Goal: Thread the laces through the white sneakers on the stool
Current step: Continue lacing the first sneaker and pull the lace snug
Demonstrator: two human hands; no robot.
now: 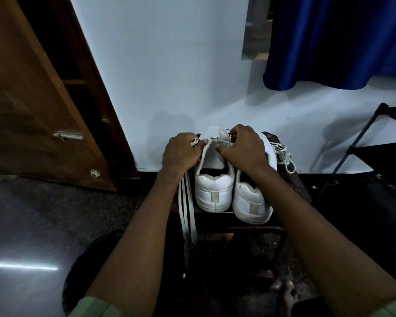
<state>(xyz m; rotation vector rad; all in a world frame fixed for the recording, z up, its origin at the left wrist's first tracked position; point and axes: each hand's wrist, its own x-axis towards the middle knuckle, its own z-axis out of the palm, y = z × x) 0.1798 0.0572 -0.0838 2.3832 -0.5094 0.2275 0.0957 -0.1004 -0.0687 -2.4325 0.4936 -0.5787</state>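
Two white sneakers stand side by side on a dark stool (pixel 242 227), heels toward me. My left hand (pixel 181 153) is closed on a white lace (pixel 188 216) at the left sneaker (pixel 214 191); the lace's long ends hang down past the stool's left edge. My right hand (pixel 244 148) pinches the lace at the left sneaker's upper eyelets, and rests over the front of the right sneaker (pixel 249 202). A second loose lace (pixel 284 156) lies bunched on the stool to the right of the shoes. The left sneaker's tongue stands up between my hands.
The stool stands against a white wall (pixel 169 76). A brown wooden door (pixel 32 99) is at left, a blue curtain (pixel 341 42) hangs at upper right, and a black rack (pixel 375 145) stands at right. The floor (pixel 32 225) is dark polished stone.
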